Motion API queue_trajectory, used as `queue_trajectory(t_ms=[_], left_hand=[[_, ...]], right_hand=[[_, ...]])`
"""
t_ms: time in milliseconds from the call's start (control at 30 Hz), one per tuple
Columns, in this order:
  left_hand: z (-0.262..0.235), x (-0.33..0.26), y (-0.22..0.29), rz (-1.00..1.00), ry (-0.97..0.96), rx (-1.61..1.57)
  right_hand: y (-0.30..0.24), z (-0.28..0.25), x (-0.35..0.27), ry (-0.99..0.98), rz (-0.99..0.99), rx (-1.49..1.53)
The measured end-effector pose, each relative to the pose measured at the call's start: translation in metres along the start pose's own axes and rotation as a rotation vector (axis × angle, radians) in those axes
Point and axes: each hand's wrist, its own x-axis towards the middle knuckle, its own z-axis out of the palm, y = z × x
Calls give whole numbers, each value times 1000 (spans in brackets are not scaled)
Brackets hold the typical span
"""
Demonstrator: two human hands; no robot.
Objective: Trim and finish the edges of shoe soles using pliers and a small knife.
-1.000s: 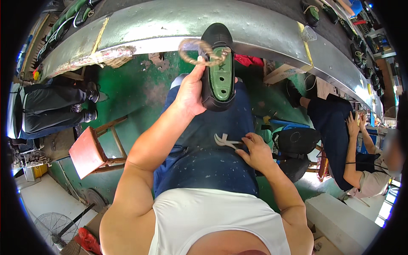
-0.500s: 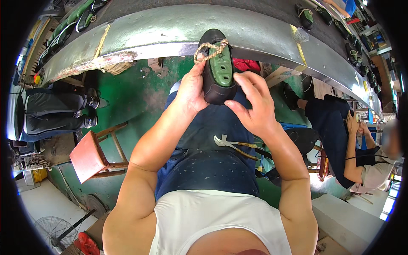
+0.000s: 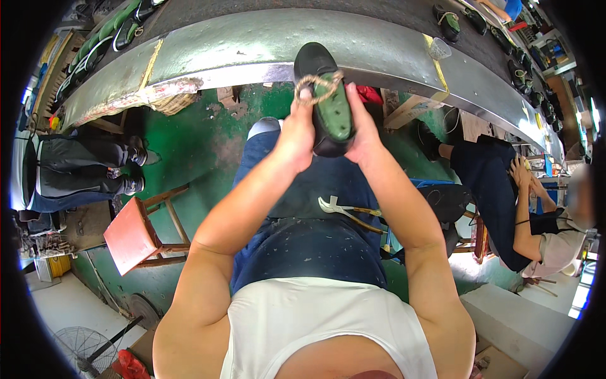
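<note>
A black shoe [image 3: 315, 59] is held up in front of the bench edge, its toe pointing away from me. Inside it sits a green shoe last [image 3: 336, 115] with small holes, and a twisted rope loop [image 3: 323, 86] lies across its front part. My left hand [image 3: 299, 134] grips the shoe's left side, thumb near the rope. Against the right side presses my right hand [image 3: 364, 131], its palm along the shoe and its far fingers hidden. Lasting pincers [image 3: 344, 207] with a metal head rest on my dark blue apron [image 3: 309, 249].
A metal-edged bench [image 3: 252, 47] curves across the far side, with several shoes on its dark top. At left are a wooden stool [image 3: 131, 235] and a standing person's legs [image 3: 88, 163]. Another person [image 3: 530, 221] sits working at right. A fan [image 3: 82, 344] stands lower left.
My right hand has closed in from beside the heel and now presses flat along the shoe's right side. The shoe has turned slightly, and my left hand has shifted a little to the right.
</note>
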Motion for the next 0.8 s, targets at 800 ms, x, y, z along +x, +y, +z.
queue_trajectory(t_ms=[800], left_hand=[[-95,14,-157,-378,421,197]], right_hand=[[139,-118,3,518,361,-26]])
